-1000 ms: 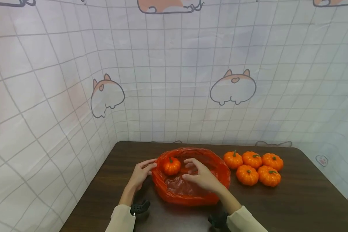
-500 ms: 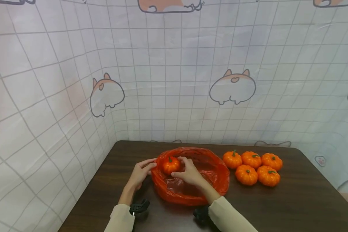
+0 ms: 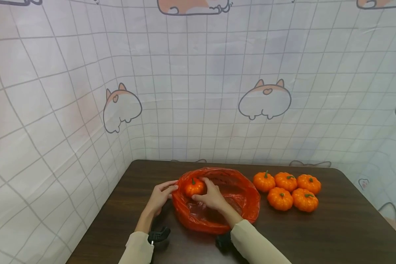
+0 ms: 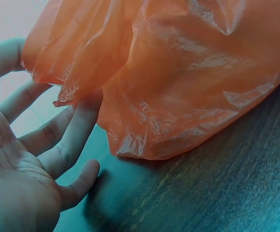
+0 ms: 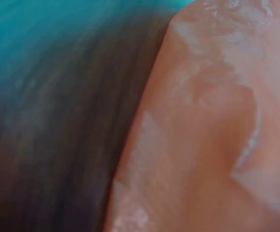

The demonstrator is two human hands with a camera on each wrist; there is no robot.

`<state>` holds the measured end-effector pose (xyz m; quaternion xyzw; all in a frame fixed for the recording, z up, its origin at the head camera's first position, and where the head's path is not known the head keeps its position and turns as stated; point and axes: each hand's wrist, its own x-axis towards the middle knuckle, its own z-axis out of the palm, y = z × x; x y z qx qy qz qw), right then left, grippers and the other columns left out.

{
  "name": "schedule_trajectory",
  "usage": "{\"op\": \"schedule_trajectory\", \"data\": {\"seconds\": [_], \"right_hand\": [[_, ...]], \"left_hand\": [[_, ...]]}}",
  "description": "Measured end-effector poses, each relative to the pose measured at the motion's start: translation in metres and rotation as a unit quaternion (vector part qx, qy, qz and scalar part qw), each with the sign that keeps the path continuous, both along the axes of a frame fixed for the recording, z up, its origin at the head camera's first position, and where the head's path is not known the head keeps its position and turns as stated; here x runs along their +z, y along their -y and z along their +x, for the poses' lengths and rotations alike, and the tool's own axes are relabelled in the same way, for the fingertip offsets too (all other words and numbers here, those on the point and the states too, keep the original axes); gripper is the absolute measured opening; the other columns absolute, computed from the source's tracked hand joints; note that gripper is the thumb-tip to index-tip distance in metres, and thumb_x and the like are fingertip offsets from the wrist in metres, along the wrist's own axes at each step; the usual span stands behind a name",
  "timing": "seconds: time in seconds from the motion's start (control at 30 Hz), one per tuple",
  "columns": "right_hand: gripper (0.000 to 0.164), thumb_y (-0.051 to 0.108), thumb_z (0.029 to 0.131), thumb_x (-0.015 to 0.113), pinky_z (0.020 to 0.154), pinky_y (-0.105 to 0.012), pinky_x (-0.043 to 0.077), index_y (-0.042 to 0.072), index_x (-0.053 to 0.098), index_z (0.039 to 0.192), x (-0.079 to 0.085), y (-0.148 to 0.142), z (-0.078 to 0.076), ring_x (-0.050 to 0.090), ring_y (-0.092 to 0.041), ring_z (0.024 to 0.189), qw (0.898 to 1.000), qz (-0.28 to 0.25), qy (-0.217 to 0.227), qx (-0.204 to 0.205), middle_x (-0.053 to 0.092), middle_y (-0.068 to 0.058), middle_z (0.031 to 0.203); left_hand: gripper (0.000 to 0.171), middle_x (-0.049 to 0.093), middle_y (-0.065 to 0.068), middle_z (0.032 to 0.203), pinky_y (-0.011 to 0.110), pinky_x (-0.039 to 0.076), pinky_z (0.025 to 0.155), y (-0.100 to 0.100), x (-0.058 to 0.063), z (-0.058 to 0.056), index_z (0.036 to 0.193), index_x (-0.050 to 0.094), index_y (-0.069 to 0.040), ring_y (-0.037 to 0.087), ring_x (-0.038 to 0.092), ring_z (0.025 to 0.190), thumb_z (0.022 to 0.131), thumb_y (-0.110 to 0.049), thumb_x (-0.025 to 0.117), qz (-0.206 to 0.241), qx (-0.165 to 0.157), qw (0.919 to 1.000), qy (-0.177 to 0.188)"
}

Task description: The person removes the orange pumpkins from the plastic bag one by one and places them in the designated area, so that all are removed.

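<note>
A red plastic bag (image 3: 214,229) lies spread on the table with its mouth facing up. My left hand (image 3: 158,198) holds its left rim between thumb and fingers; in the left wrist view, the bag (image 4: 178,96) hangs in folds against the fingers (image 4: 65,145). Inside, at the left, sits a small orange pumpkin (image 3: 193,187) with a green stem. My right hand (image 3: 213,196) reaches into the bag and grips this pumpkin from its right side, thumb in front and fingers behind. The right wrist view shows only the outer wall of the bag (image 5: 203,135), with no hand visible.
Several more orange pumpkins (image 3: 280,199) are grouped in two rows on the table (image 3: 336,220), just right of the bag. A white gridded cloth (image 3: 204,121) with cartoon dogs hangs behind and along the left side.
My right hand has moved left within the bag, from apart to closing round the pumpkin. The left hand stays at the bag's rim, and the other pumpkins have not moved.
</note>
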<state>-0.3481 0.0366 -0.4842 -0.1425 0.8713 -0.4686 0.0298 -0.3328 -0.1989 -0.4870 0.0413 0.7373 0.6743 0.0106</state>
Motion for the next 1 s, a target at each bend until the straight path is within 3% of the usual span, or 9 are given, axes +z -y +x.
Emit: {"op": "schedule_trajectory", "data": {"seconds": [0.33,0.57,1.0], "right_hand": [[0.067,0.025,0.085,0.084,0.105,-0.060,0.046,0.009,0.052,0.141,-0.004,0.003,-0.004,0.048,-0.039,0.126,0.999,-0.008,-0.023,-0.026,0.058,-0.016,0.142],[0.070,0.020,0.082,0.087,0.108,-0.058,0.046,0.007,0.052,0.142,0.000,-0.003,-0.004,0.055,-0.038,0.127,0.999,0.000,-0.037,-0.006,0.056,-0.018,0.140],[0.080,0.023,0.080,0.088,0.105,-0.060,0.049,0.018,0.049,0.150,0.013,-0.029,0.014,0.058,-0.036,0.122,1.000,0.007,-0.018,0.017,0.051,-0.016,0.136]], "left_hand": [[0.041,0.072,0.018,0.124,0.034,0.060,0.086,0.000,0.000,-0.001,0.136,0.065,-0.003,0.014,0.072,0.077,0.101,-0.023,0.066,0.011,0.000,0.9999,0.004],[0.039,0.073,0.018,0.123,0.032,0.060,0.084,0.000,0.001,-0.002,0.134,0.066,-0.002,0.014,0.072,0.076,0.100,-0.021,0.066,0.016,0.003,0.9999,0.004],[0.041,0.072,0.016,0.126,0.033,0.060,0.085,-0.001,0.000,-0.002,0.137,0.065,-0.003,0.015,0.072,0.077,0.101,-0.022,0.065,0.000,0.009,1.0000,0.000]]}}
